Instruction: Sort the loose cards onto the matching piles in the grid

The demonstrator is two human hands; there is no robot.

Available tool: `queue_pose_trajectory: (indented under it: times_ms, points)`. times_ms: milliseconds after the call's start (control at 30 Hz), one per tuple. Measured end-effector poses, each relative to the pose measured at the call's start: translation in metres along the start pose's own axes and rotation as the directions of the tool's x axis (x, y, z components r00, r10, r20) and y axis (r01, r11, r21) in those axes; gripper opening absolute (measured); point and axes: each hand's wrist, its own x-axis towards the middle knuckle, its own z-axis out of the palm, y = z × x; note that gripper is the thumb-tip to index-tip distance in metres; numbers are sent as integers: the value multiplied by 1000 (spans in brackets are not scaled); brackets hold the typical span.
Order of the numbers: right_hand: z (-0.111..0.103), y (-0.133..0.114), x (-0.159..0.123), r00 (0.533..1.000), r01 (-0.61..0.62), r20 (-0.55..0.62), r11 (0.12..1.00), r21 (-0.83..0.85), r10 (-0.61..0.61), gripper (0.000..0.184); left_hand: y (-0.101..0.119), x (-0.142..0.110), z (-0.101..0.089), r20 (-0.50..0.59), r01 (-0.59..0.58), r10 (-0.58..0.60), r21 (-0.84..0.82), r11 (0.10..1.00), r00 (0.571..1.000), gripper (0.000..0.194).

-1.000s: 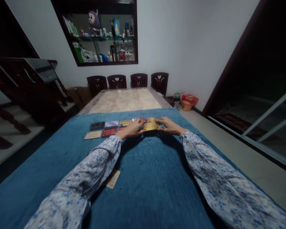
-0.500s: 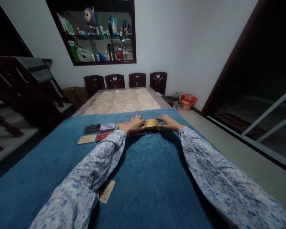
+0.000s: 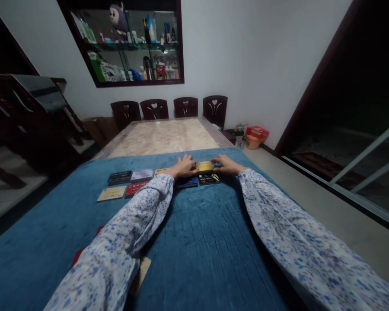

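Note:
My left hand (image 3: pixel 184 166) and my right hand (image 3: pixel 227 164) press the two sides of a stack of gold cards (image 3: pixel 204 166) with their fingertips. Just in front of that stack lies a black VIP card (image 3: pixel 209 178) with a white pattern. A dark blue card stack (image 3: pixel 187 182) shows below my left hand. To the left are black cards (image 3: pixel 119 177), silver cards (image 3: pixel 141 175), a yellow card (image 3: pixel 160 172) partly covered by my left hand and sleeve, red cards (image 3: pixel 135 189) and a cream card (image 3: pixel 111 193).
A loose beige card (image 3: pixel 144 272) and something red (image 3: pixel 78 256) peek out beside my left sleeve. A blue cloth (image 3: pixel 207 242) covers the near part of the table (image 3: pixel 171 134). Several dark chairs (image 3: pixel 186 107) stand along the far edge.
The gold stack has shifted slightly back between my hands, and more of the black card in front now shows. My view has turned a little, uncovering something red by my left sleeve.

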Motion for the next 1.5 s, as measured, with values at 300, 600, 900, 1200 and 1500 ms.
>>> queue_pose_trajectory:
  times_ms: [300,600,900,1200,1500]
  points:
    - [-2,-7,2,998,-44,46,999,5,44,46,1,7,1,13,11,-11,-13,1000,1000,29]
    - [-3,-10,0,998,-44,38,999,25,43,41,-1,14,5,7,31,-31,-10,999,999,34]
    - [-2,-11,-1,995,-75,67,990,122,67,34,-4,20,8,15,65,-65,-29,997,998,44]
    - [-1,-6,2,991,-118,87,969,217,101,46,-2,19,7,23,84,-83,-40,996,996,44]
    - [-4,-7,1,986,-144,116,953,268,117,46,-1,17,7,8,70,-70,-11,997,998,44]
